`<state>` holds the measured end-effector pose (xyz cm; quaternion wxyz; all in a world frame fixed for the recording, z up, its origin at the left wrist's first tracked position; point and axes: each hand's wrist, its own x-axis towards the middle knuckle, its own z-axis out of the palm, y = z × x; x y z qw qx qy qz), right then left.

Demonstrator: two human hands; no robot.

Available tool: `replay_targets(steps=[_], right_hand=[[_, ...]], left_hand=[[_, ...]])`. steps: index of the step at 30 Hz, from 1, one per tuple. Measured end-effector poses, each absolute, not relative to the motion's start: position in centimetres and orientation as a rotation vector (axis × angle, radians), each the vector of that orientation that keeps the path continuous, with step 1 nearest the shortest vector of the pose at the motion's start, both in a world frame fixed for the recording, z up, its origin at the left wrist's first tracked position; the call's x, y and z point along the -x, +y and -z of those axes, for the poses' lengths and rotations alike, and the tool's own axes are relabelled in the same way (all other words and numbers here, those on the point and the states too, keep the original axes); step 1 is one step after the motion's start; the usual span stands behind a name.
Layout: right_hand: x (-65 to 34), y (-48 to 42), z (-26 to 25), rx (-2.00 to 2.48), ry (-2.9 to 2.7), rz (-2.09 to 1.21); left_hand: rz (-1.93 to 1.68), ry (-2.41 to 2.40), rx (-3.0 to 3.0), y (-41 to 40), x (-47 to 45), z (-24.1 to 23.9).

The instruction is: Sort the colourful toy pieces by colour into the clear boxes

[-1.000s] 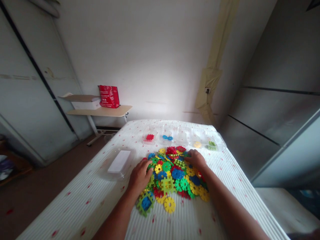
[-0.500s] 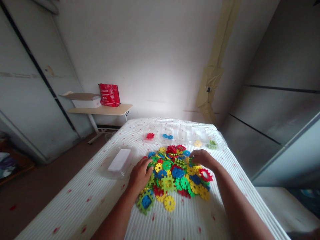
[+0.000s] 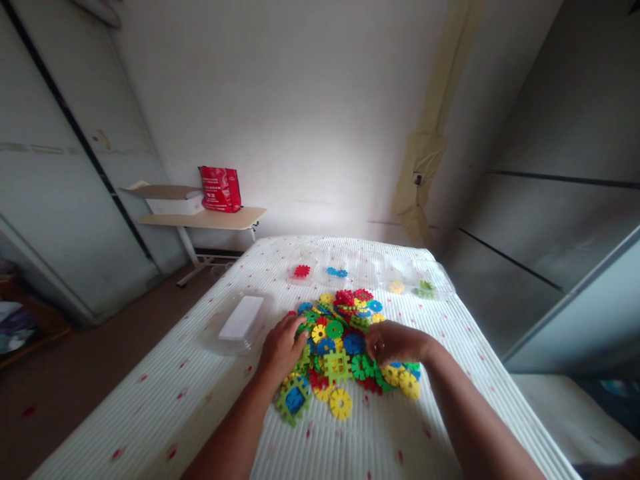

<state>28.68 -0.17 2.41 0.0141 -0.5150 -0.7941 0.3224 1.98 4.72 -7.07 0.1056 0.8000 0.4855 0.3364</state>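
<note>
The two hands are resting well apart at opposite sides of a loose pile of red, yellow, blue and green notched plastic pieces (image 3: 336, 347). The left hand (image 3: 283, 347) is lying half open along the pile's left edge, its thumb standing away from its fingers and its fingertips touching the pieces. The right hand (image 3: 400, 343) is hanging over the pile's right side with its fingers bent inward; whether they are gripping a piece cannot be told.

At the pile's front, two light-green square lattice pieces are showing clearly, one in the middle (image 3: 336, 365) and one at the left corner, and one yellow notched disc (image 3: 334, 404) is lying flat. The others are overlapping too much to count.

Behind the pile, clear plastic trays are standing in a row, holding one red square piece (image 3: 302, 271), blue round pieces (image 3: 337, 273), a yellow piece (image 3: 397, 287) and green plastic (image 3: 427, 289). Left of the pile, a clear plastic container (image 3: 235, 350) with a white rectangle (image 3: 242, 318) is sitting on the white ribbed surface (image 3: 210, 413). The right hand is hiding part of the pile.
</note>
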Motion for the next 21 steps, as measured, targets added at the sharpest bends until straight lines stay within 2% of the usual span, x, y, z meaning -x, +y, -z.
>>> replay_targets(steps=[4, 13, 21], right_hand=[[-28.5, 0.0, -2.3, 1.568, -2.534, -1.020], [-27.6, 0.0, -1.8, 1.790, -2.602, -0.816], [-27.2, -0.2, -1.8, 1.789, -2.707, -0.694]], left_hand=[[-0.965, 1.430, -2.367, 4.7, -2.0, 7.0], [-0.977, 1.426, -2.392, 4.8, -1.9, 7.3], [-0.968, 1.446, -2.372, 4.7, -2.0, 7.2]])
